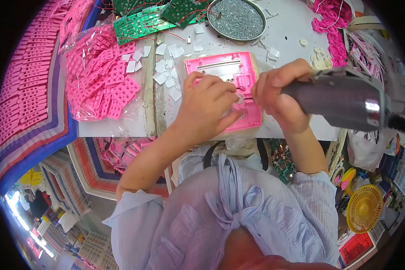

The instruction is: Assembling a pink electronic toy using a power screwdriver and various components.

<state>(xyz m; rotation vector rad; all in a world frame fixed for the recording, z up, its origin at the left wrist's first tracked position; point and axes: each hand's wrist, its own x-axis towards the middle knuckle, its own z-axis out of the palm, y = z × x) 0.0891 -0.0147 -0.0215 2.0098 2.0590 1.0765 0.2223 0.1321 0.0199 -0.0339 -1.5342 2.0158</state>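
Observation:
A pink plastic casing (255, 118) lies in front of me at the table's near edge, with a silvery strip and small metal parts inside. My left hand (208, 100) rests over its left and middle part, fingers bent and thumb apart, with nothing visible between them. Beside the thumb and fingertips is a small round part (240, 98). My right hand (283, 92) is wrapped around a dark grey power screwdriver (337, 96), tilted so that its front end points left at the casing. The fingers hide the tip.
A bag of pink plastic pieces (101, 74) lies left, near stacked pink parts (29, 67). Green circuit boards (141, 24) with red wires and a round tray of screws (236, 18) stand behind. White squares (161, 78) lie left of the casing; cream discs (320, 59) lie right.

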